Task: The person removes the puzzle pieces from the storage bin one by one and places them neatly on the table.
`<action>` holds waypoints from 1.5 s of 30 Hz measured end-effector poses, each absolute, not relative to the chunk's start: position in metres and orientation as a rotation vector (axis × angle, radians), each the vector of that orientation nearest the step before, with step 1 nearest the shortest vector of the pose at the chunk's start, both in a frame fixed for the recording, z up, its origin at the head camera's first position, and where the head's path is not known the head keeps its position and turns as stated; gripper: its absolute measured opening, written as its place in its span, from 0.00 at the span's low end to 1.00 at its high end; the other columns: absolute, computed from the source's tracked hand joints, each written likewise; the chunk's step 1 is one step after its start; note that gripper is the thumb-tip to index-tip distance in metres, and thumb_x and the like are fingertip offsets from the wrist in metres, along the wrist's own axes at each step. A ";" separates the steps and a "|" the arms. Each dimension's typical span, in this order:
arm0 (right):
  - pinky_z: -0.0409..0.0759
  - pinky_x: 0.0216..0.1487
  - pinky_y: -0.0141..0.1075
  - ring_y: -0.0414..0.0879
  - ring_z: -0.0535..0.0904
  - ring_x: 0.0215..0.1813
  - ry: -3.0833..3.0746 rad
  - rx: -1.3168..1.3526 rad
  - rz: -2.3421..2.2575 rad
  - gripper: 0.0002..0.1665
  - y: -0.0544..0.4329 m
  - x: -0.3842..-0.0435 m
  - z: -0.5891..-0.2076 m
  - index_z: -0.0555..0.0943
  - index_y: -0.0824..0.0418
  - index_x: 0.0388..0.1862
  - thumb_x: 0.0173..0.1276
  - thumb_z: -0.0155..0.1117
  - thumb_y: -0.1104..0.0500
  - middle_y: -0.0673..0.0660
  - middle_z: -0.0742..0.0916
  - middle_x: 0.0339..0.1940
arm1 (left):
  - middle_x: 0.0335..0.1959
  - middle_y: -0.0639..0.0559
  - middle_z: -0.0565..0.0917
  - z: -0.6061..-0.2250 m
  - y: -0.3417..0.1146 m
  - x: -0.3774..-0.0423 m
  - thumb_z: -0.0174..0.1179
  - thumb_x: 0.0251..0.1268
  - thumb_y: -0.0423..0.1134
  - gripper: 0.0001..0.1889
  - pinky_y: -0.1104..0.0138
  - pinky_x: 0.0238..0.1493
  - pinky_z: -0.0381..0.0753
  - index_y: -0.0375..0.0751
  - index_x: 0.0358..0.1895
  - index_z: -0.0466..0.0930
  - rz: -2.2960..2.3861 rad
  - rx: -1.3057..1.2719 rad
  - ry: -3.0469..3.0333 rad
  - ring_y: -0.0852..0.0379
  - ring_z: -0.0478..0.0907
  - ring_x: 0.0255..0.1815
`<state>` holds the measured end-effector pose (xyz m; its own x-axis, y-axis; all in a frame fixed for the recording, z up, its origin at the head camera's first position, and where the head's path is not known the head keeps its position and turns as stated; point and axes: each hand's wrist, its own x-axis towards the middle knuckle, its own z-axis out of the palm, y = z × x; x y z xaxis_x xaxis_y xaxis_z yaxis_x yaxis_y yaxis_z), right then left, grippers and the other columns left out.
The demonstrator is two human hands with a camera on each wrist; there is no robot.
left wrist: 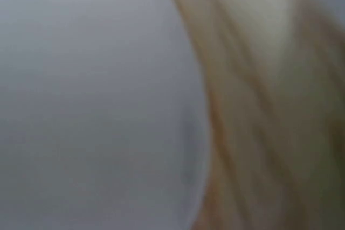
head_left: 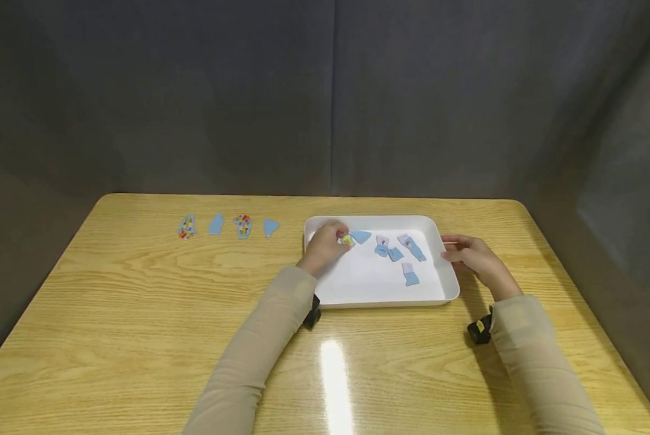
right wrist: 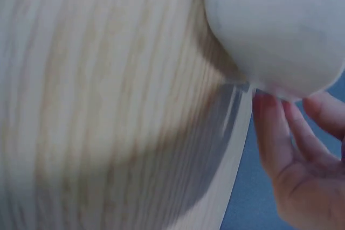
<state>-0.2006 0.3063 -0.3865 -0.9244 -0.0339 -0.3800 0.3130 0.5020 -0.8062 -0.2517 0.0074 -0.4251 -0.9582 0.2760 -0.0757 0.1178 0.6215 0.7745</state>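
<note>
My left hand [head_left: 325,246] reaches over the left side of a white tray [head_left: 368,293]. Its thumb and fingers pinch a small puzzle piece [head_left: 348,240] with yellow on it, close beside a blue triangular piece [head_left: 360,236]. At the tray's right end, my right hand [head_left: 474,260] holds the rim, thumb at the edge and fingers against the outer wall. The right wrist view shows those fingers [right wrist: 272,133] touching the white wall. Only a blurred part of the tray and wood shows in the left wrist view.
Farther right in the tray lie several blue and lilac pieces [head_left: 411,275]. Left of the tray, a row of pieces on the wooden table [head_left: 156,314] includes two multicoloured ones [head_left: 243,225] and two plain blue ones [head_left: 270,227]. A dark curtain [head_left: 222,109] stands behind.
</note>
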 end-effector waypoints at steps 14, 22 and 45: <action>0.73 0.43 0.14 0.35 0.74 0.53 2.493 0.267 -1.421 0.35 0.300 -0.199 -0.395 0.60 0.71 0.72 0.66 0.55 0.71 0.73 0.70 0.69 | 0.48 0.40 0.81 -0.429 0.007 -0.251 0.62 0.56 0.24 0.18 0.64 0.54 0.78 0.31 0.53 0.80 1.264 0.419 2.643 0.51 0.75 0.47; 0.73 0.44 0.15 0.30 0.73 0.47 2.461 0.292 -1.455 0.35 0.301 -0.200 -0.397 0.60 0.69 0.72 0.68 0.56 0.68 0.71 0.69 0.69 | 0.50 0.41 0.82 -0.429 0.006 -0.251 0.62 0.55 0.23 0.19 0.64 0.54 0.78 0.33 0.52 0.79 1.281 0.406 2.641 0.49 0.77 0.49; 0.75 0.43 0.18 0.26 0.72 0.41 2.439 0.326 -1.482 0.36 0.299 -0.201 -0.390 0.59 0.68 0.73 0.67 0.56 0.68 0.68 0.70 0.68 | 0.56 0.39 0.79 -0.370 -0.034 -0.244 0.58 0.66 0.33 0.19 0.55 0.58 0.79 0.36 0.59 0.76 1.693 0.249 2.343 0.46 0.77 0.57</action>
<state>-0.2012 0.2988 -0.3895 -0.9387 0.0524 -0.3408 0.3267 0.4517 -0.8302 -0.2439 -0.0345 -0.3699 -0.9568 0.2753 -0.0937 -0.0024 0.3147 0.9492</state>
